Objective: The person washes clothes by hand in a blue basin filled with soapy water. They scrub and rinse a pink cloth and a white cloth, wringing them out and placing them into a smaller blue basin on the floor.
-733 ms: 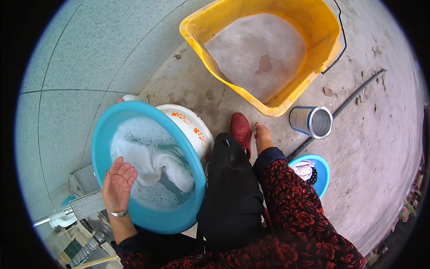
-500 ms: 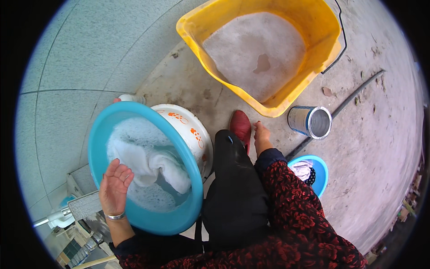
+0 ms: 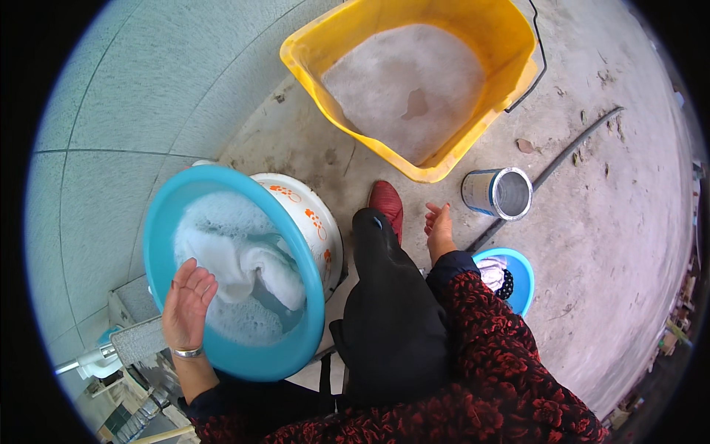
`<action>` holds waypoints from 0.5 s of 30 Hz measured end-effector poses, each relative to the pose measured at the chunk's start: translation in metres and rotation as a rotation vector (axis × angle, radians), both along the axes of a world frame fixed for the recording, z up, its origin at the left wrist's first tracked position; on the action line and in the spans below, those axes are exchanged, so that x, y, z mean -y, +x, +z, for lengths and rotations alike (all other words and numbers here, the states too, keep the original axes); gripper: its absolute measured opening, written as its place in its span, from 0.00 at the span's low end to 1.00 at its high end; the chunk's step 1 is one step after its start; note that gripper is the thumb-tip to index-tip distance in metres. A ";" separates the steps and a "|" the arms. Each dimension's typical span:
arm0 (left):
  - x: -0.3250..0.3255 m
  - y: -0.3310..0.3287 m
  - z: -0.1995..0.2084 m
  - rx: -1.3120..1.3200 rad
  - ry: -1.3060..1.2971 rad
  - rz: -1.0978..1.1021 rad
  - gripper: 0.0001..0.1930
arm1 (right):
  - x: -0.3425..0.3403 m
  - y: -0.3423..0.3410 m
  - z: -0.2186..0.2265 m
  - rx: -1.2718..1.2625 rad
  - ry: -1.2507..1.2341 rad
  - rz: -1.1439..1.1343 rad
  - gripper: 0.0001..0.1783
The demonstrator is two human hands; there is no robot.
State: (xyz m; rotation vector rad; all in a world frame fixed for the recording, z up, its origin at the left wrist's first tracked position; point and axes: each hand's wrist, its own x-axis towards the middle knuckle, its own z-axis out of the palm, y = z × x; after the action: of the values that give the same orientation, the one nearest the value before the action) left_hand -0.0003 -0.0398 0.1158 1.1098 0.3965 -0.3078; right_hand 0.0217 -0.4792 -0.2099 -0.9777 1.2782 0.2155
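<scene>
My left hand (image 3: 188,305) is raised, palm up, over the near left rim of a blue basin (image 3: 314,311). Its fingers are stretched out, and it holds nothing. In the basin, a white cloth (image 3: 270,274) lies partly sunk in sudsy water. The basin rests on a white tub (image 3: 325,222) with orange flower prints. My right hand (image 3: 439,228) hangs to the right of my black-clad leg, fingers apart, with nothing in it. The nearest thing to it is a metal can (image 3: 481,191) standing on the ground.
Ahead stands a large yellow bucket (image 3: 436,166) of cloudy, foamy water, with a black wire handle. A dark hose (image 3: 577,150) runs along the concrete behind the can. A small blue basin (image 3: 523,277) at right holds pale and dotted dark cloth. A tiled wall (image 3: 111,111) rises at left.
My right hand has turned and its fingers have spread more. The bucket, can and small basin appear shifted slightly left and up as the view moved. My left hand stays over the basin rim.
</scene>
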 end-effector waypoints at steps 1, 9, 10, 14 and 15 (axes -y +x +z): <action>0.001 -0.001 0.001 0.006 -0.004 -0.001 0.23 | 0.002 -0.003 0.003 0.000 -0.012 -0.015 0.30; 0.001 -0.009 0.015 0.078 -0.024 -0.012 0.23 | 0.012 -0.026 0.056 0.205 0.190 -0.068 0.30; 0.000 -0.011 0.017 0.089 -0.016 -0.012 0.22 | 0.010 -0.027 0.066 0.265 0.253 -0.060 0.30; -0.008 -0.016 0.019 0.112 -0.055 -0.016 0.21 | 0.004 -0.029 0.120 0.441 0.449 -0.036 0.31; -0.010 -0.018 0.018 0.122 -0.062 -0.010 0.21 | 0.001 -0.027 0.136 0.474 0.480 -0.026 0.31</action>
State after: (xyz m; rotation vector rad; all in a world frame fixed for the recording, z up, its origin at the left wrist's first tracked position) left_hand -0.0178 -0.0299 0.1340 1.0639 0.2716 -0.2576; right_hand -0.0052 -0.4798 -0.0739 -0.5520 0.7526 0.2391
